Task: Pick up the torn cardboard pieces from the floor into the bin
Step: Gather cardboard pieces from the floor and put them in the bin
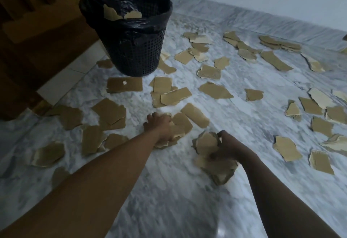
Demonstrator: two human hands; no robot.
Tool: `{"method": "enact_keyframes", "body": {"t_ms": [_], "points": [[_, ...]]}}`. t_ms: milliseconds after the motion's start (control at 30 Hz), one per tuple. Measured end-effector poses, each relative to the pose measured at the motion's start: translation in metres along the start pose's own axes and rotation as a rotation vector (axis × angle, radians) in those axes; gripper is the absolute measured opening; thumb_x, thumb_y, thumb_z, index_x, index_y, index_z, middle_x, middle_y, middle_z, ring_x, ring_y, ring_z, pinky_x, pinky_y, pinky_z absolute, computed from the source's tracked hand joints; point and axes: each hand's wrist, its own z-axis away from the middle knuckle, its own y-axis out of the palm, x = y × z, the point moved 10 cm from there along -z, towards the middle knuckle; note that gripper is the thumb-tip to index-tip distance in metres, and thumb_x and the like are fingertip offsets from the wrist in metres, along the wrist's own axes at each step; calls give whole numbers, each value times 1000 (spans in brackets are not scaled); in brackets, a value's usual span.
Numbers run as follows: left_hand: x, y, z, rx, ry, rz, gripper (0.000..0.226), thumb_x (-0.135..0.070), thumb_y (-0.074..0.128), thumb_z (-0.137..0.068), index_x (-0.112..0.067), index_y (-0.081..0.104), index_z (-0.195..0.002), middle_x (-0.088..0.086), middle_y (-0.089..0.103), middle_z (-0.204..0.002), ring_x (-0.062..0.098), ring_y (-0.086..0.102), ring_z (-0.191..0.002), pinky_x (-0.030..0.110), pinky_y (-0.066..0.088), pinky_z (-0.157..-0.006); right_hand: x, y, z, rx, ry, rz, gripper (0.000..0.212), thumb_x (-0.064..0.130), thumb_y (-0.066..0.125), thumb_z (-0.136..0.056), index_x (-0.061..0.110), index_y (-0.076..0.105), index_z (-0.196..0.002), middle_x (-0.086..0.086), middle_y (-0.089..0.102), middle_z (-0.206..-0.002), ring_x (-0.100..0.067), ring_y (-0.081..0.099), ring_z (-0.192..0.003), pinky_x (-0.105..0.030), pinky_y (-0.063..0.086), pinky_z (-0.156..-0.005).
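Several torn brown cardboard pieces (215, 90) lie scattered over the marble floor. A black mesh bin (131, 37) lined with a black bag stands at the back left, with a couple of pieces (112, 13) inside. My left hand (159, 125) reaches forward and grips a small stack of pieces (178, 129) low over the floor in the middle. My right hand (228, 144) holds a bundle of several pieces (208, 145), more of them hanging below it (219, 168).
A dark wooden door and frame (37, 31) fill the left side behind the bin. A pale wall with a marble skirting (262, 22) runs along the back right. Cardboard scraps spread to the right edge (319, 162) and near left (48, 153).
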Motion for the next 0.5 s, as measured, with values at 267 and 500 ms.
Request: {"method": "enact_keyframes", "body": {"t_ms": [267, 500], "points": [[8, 4, -3, 134, 122, -219, 90, -60, 77, -69, -22, 39, -142, 16, 23, -146, 41, 29, -127, 49, 38, -102, 46, -43, -47, -165, 21, -413, 47, 29, 75, -84, 0, 62, -118, -18, 65, -115, -35, 62, -109, -46, 50, -97], [28, -4, -14, 154, -82, -192, 128, -67, 86, -45, -7, 29, -143, 17, 27, -142, 40, 31, -127, 55, 38, -101, 62, -18, -89, -181, 118, -11, 88, 58, 72, -68, 9, 43, -135, -13, 41, -130, -34, 41, -121, -51, 40, -104]]}}
